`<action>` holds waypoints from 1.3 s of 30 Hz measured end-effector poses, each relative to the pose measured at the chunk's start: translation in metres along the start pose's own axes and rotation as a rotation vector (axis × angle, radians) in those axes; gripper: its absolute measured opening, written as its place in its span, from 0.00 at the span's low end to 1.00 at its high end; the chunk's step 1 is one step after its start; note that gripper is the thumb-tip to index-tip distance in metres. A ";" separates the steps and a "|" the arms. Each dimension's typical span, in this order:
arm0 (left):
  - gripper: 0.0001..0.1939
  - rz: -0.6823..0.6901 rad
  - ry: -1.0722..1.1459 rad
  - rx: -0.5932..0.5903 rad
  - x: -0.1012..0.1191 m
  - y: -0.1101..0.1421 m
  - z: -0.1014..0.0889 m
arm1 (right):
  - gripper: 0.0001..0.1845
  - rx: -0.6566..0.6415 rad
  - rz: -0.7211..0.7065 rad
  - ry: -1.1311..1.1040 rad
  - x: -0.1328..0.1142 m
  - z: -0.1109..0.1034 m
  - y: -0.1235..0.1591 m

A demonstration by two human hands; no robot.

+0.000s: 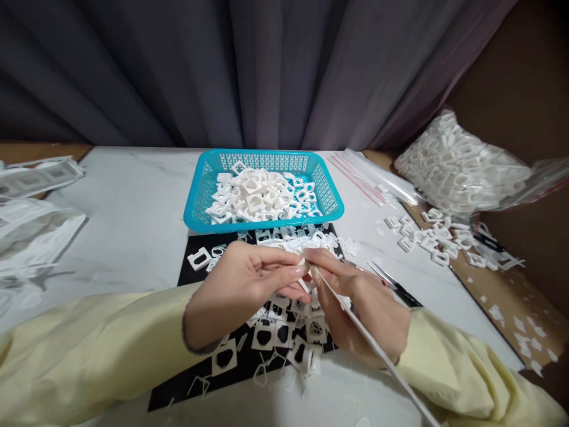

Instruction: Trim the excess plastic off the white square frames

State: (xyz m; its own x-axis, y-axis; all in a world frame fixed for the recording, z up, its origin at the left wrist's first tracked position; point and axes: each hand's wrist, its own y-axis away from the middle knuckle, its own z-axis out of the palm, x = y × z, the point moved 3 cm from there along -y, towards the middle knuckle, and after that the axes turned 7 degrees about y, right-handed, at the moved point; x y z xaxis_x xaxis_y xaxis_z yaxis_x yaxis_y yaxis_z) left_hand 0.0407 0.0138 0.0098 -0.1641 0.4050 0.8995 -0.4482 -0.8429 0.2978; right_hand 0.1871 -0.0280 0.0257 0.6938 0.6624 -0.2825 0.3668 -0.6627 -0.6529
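My left hand is closed in a pinch over a black mat, with its fingertips pressed on a small white plastic piece. My right hand is closed around a thin white stick-like tool whose tip meets the left fingertips. Several white square frame pieces lie on the mat under both hands. Both arms wear pale yellow sleeves.
A turquoise basket with several white pieces stands behind the mat. A clear bag of white pieces lies at the right, with loose pieces beside it. Plastic bags lie at the left. Dark tweezers rest right of my hand.
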 end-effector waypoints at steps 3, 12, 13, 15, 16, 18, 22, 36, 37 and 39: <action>0.04 0.033 -0.029 0.032 0.002 0.002 0.001 | 0.11 0.060 0.045 -0.018 -0.002 -0.001 0.001; 0.04 -0.046 -0.012 -0.098 0.008 0.003 0.001 | 0.08 0.153 0.320 -0.375 0.000 0.001 0.007; 0.04 -0.063 -0.008 -0.111 0.008 0.003 0.000 | 0.07 0.154 0.342 -0.403 0.001 0.001 0.007; 0.05 -0.093 0.007 -0.126 0.009 0.003 -0.001 | 0.07 0.158 0.371 -0.438 0.002 0.000 0.007; 0.05 -0.110 0.011 -0.131 0.009 0.002 -0.001 | 0.06 0.158 0.380 -0.449 0.002 0.000 0.006; 0.05 -0.140 0.011 -0.132 0.008 0.002 -0.002 | 0.07 0.147 0.385 -0.467 0.002 -0.001 0.005; 0.05 -0.162 0.010 -0.123 0.007 0.003 -0.003 | 0.08 0.123 0.360 -0.468 0.003 -0.002 0.003; 0.05 -0.161 0.000 -0.103 0.007 0.003 -0.003 | 0.09 0.084 0.343 -0.441 0.004 -0.002 0.003; 0.05 -0.159 -0.002 -0.104 0.007 0.003 -0.003 | 0.09 0.083 0.343 -0.432 0.004 -0.002 0.004; 0.05 -0.162 0.003 -0.105 0.007 0.003 -0.002 | 0.09 0.085 0.327 -0.408 0.003 -0.001 0.004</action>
State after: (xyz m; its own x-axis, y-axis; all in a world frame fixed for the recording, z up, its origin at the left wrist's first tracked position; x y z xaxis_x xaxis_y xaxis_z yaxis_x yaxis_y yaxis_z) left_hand 0.0362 0.0151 0.0163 -0.0849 0.5332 0.8417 -0.5578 -0.7254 0.4033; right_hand 0.1911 -0.0291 0.0233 0.4601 0.5191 -0.7203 0.1085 -0.8381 -0.5347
